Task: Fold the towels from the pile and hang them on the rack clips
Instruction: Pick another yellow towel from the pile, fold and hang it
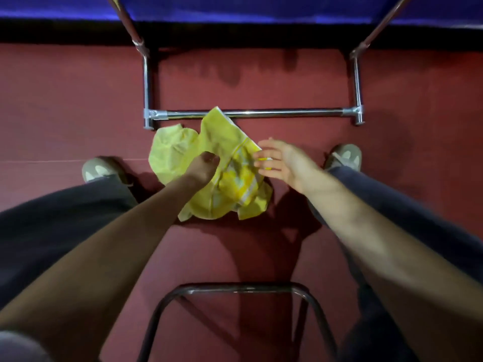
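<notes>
- Left hand (202,167): fingers curled, pinching the yellow towel pile (230,189).
- Right hand (281,163): fingers spread, at the pile's right edge.
- Rack base bar (287,113): at the pile's far side.

One wide-angle head-worn camera faces steeply down — near the outstretched arms (366,231), farther from the red floor (78,100) and the rack's foot bar (274,113).

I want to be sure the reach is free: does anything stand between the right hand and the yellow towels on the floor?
Nothing visible does. The right hand is open, right at the striped edge of the yellow towels. The left hand grips the pile; the rack bar lies beyond it.
</notes>
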